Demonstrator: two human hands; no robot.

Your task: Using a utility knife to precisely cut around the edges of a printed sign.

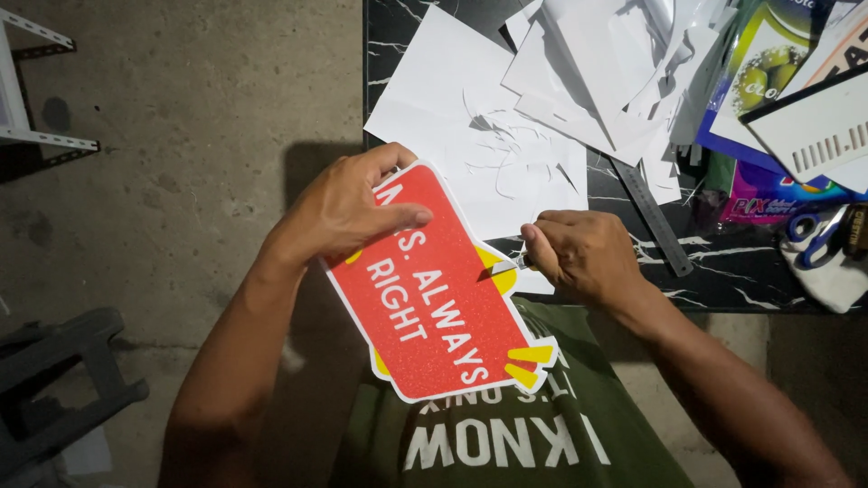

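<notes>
Left hand (348, 208) gripping red sign cutout (434, 298); right hand (583, 253) pinching apparently a small blade (506, 265) at black table (723, 280) front edge.

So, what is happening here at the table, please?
A person holds a red sign cutout with the left hand. The right hand presses a small craft blade to the sign's edge, near a yellow part. On the black marble-pattern table lie white paper offcuts and a metal ruler.
</notes>
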